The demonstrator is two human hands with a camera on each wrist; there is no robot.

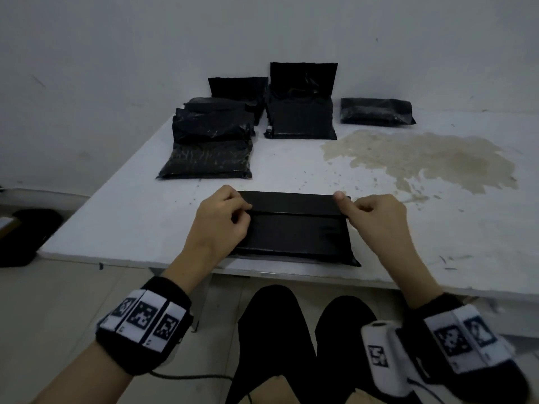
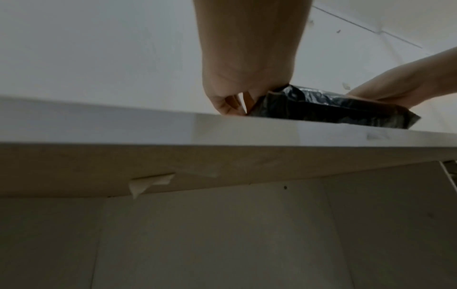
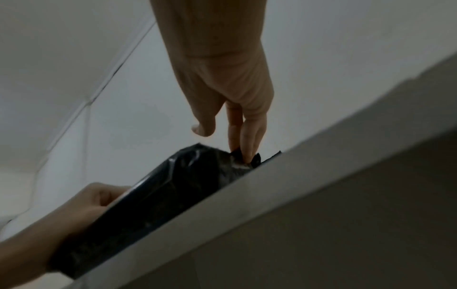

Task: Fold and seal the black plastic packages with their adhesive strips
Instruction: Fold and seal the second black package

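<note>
Package (image 1: pixel 294 231) at table (image 1: pixel 116 217) edge, flap pinched between both hands

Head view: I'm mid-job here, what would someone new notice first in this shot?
First, the black package at the table's near edge, with the left hand and right hand pinching the two ends of its folded flap. Next, the brownish stain spreading over the white table to the right. Behind, more black packages sit along the wall, two with flaps standing open.
</note>
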